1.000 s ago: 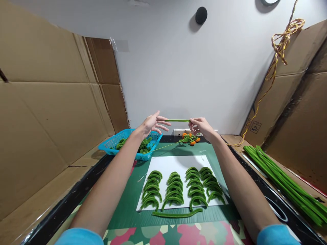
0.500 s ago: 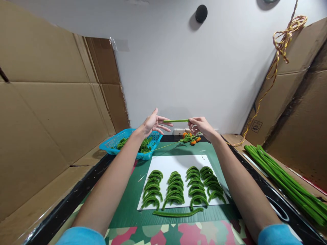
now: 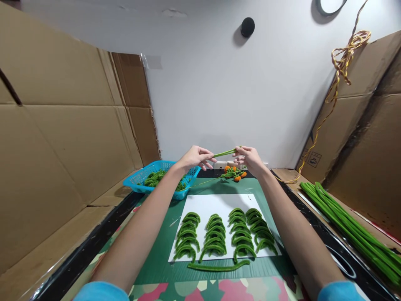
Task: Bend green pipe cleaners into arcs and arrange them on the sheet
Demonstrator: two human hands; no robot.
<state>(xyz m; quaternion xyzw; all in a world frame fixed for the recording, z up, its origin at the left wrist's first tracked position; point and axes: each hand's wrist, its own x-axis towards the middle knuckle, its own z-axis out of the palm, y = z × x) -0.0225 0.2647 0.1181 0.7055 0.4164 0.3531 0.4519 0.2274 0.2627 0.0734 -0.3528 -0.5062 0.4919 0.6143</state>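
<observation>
I hold a short green pipe cleaner (image 3: pixel 224 153) in the air between both hands, above the far end of the table. My left hand (image 3: pixel 196 158) pinches its left end and my right hand (image 3: pixel 248 159) pinches its right end. The piece tilts up slightly toward the right. Below my forearms, a white sheet (image 3: pixel 216 200) carries several rows of bent green pipe-cleaner arcs (image 3: pixel 214 239). One longer curved green piece (image 3: pixel 218 266) lies just in front of the sheet.
A blue basket (image 3: pixel 140 184) with green pieces sits at the back left. A green and orange pipe-cleaner flower (image 3: pixel 233 172) lies beyond the sheet. Long straight green pipe cleaners (image 3: pixel 347 228) are bundled at the right. Cardboard walls stand on both sides.
My left hand closed from spread fingers into a pinch on the left end of the pipe cleaner. Both hands came closer together, and the piece now tilts.
</observation>
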